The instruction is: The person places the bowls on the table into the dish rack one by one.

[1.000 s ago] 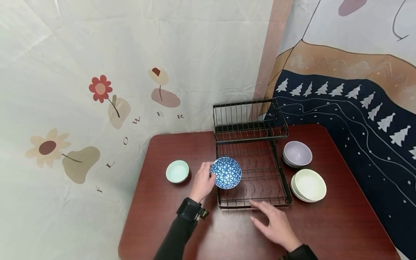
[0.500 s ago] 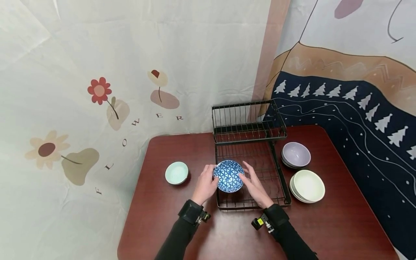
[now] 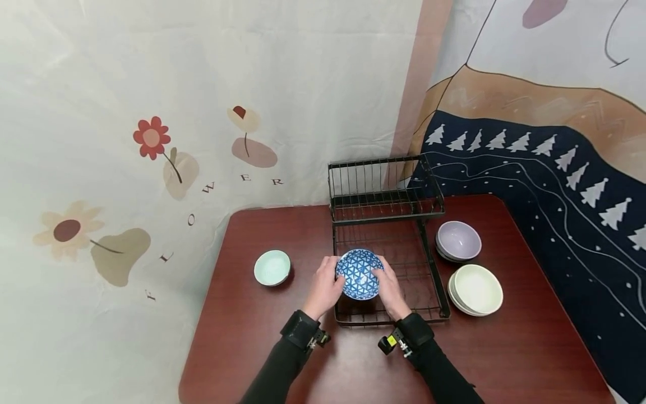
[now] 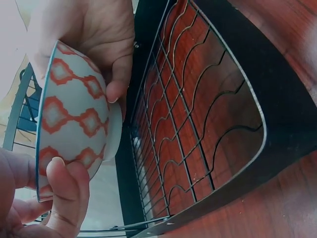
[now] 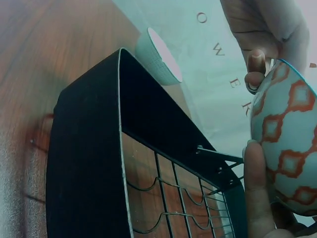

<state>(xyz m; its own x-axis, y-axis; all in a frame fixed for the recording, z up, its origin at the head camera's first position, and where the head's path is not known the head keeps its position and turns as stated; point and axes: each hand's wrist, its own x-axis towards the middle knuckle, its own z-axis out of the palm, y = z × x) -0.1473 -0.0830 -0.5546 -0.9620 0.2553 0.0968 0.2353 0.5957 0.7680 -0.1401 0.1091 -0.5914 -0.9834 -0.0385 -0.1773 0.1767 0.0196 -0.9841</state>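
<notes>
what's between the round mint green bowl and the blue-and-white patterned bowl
In the head view, a strip of reddish-brown table, then the left hand, which grips the patterned bowl.

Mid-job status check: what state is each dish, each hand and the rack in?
Blue-patterned bowl: upright, empty, held over the rack
Left hand: grips the bowl's left side
Right hand: grips its right side
Mint bowl: upright, empty, on the table
Lilac bowl: upright, empty, top of a stack
Cream dish: upright, empty, top of a stack
Rack: standing on the table
</notes>
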